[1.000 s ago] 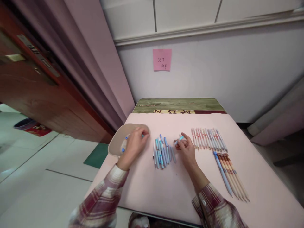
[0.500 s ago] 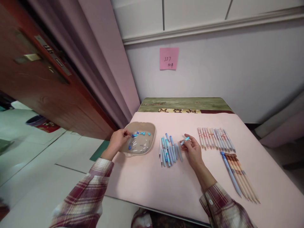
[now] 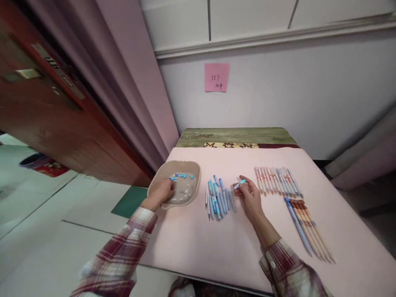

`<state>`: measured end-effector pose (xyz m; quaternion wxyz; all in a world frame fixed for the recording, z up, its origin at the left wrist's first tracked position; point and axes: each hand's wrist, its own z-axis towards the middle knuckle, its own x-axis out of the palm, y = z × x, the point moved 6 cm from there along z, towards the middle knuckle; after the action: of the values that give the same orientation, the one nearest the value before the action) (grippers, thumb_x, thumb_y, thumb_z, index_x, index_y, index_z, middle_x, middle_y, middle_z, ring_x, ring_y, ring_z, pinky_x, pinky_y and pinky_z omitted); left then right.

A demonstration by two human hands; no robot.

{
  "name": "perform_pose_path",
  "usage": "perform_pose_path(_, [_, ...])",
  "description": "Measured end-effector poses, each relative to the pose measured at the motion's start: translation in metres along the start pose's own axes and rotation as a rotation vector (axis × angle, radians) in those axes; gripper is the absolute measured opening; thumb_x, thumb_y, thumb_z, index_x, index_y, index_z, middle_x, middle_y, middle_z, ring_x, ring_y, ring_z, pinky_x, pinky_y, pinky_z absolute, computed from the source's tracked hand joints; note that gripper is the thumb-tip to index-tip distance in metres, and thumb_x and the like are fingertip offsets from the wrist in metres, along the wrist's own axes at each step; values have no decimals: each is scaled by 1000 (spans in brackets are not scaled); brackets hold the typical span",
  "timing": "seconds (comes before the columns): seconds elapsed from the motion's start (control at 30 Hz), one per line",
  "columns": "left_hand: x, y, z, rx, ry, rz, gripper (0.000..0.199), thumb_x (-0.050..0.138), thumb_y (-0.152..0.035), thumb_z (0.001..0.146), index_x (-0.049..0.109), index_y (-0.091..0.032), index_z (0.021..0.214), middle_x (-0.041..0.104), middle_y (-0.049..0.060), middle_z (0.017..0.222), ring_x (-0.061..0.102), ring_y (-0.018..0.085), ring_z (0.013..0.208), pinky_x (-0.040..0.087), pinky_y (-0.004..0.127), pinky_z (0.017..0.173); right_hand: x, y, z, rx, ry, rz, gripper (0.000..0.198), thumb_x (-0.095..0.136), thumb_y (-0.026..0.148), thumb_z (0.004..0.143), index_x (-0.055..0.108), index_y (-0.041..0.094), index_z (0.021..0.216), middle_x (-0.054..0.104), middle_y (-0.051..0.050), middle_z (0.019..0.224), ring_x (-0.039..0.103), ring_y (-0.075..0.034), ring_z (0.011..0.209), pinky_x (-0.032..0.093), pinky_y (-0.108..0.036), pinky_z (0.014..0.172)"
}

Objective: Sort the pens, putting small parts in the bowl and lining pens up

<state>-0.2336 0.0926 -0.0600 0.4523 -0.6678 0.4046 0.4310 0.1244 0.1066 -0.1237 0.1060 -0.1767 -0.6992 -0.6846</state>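
Note:
My left hand (image 3: 161,192) reaches over the near left rim of a beige plastic basin (image 3: 198,181). Its fingers are bent together down inside, and their tips and anything between them are hidden. Small blue pen pieces (image 3: 185,176) lie along the far side of the basin, with little clear and white bits (image 3: 185,192) on its bottom. My right hand (image 3: 251,197) is closed on a short blue-and-white pen barrel (image 3: 240,184), pinched between thumb and fingers above the table. Between the hands lies a loose pile of blue pen parts (image 3: 219,200) with thin white refills (image 3: 207,196).
A row of pink and grey patterned pens (image 3: 276,181) lies at the right of the pink-covered table (image 3: 198,247). Nearer are several brown-topped pens (image 3: 312,231) beside a blue pen (image 3: 298,227). A wall with a pink note (image 3: 216,77) stands behind; a red door (image 3: 77,123) is at left.
My left hand has moved from the basin's left rim rightward and down into it. My right hand keeps its hold on the barrel, nearly still. The view has shifted slightly.

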Motion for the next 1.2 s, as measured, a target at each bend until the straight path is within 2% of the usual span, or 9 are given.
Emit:
perform_pose_path(0.33, [-2, -9, 0, 52, 43, 185, 8, 56, -12, 66, 60, -19, 67, 64, 5, 73, 58, 21, 73, 37, 27, 63, -3, -3, 5, 93, -22, 161, 35, 77, 38, 71, 58, 20, 94, 70, -3, 80, 67, -16, 66, 55, -28, 61])
perform_pose_path(0.43, [-21, -20, -10, 26, -59, 213, 9, 52, -17, 75, 60, -20, 77, 64, 7, 76, 59, 24, 74, 37, 29, 63, -1, 2, 4, 106, 4, 170, 30, 75, 39, 72, 57, 19, 88, 68, -2, 74, 61, -12, 57, 50, -24, 53])
perform_pose_path(0.5, [-39, -37, -24, 25, -218, 177, 13, 48, -24, 81, 60, -21, 85, 63, 7, 74, 59, 24, 73, 38, 31, 63, 2, 5, 3, 107, 31, 172, 27, 74, 37, 73, 57, 20, 85, 64, 1, 68, 56, -10, 53, 45, -21, 49])
perform_pose_path(0.57, [-47, -65, -39, 119, -326, 4, 13, 49, -28, 81, 59, -21, 86, 64, 4, 73, 59, 22, 72, 41, 30, 66, 5, 7, 2, 109, 65, 165, 24, 73, 35, 72, 57, 20, 82, 62, 1, 67, 53, -10, 53, 43, -20, 48])
perform_pose_path(0.63, [-39, -98, -54, 265, -312, -356, 13, 53, -31, 81, 59, -20, 84, 65, 3, 76, 60, 17, 71, 43, 27, 66, 9, 8, 0, 113, 98, 150, 24, 72, 35, 71, 59, 20, 84, 63, 0, 70, 54, -11, 55, 44, -21, 50])
perform_pose_path(0.73, [-8, -140, -65, 290, -141, -900, 21, 63, -36, 73, 62, -17, 83, 63, 1, 68, 59, 14, 62, 48, 26, 61, 13, 10, -3, 114, 146, 130, 28, 73, 35, 70, 63, 19, 90, 66, -2, 76, 54, -11, 58, 46, -23, 54])
perform_pose_path(0.83, [20, -169, -69, 224, -17, -1196, 27, 68, -37, 69, 66, -16, 86, 67, 3, 73, 63, 15, 64, 53, 30, 65, 17, 14, -7, 115, 198, 107, 29, 75, 36, 68, 64, 19, 89, 66, -2, 75, 53, -11, 58, 45, -24, 55])
perform_pose_path(1.03, [27, -186, -70, 233, -46, -1181, 18, 65, -28, 73, 68, -15, 85, 69, 3, 73, 66, 14, 66, 56, 29, 68, 26, 20, -12, 129, 301, 106, 25, 75, 36, 69, 65, 19, 85, 66, 0, 72, 52, -10, 56, 42, -23, 55])
perform_pose_path(1.2, [26, -190, -70, 250, -60, -1085, 16, 63, -26, 75, 68, -16, 87, 69, 3, 72, 66, 15, 66, 56, 28, 69, 27, 23, -13, 121, 294, 87, 24, 74, 36, 71, 65, 19, 85, 63, 2, 68, 51, -10, 56, 41, -23, 56])
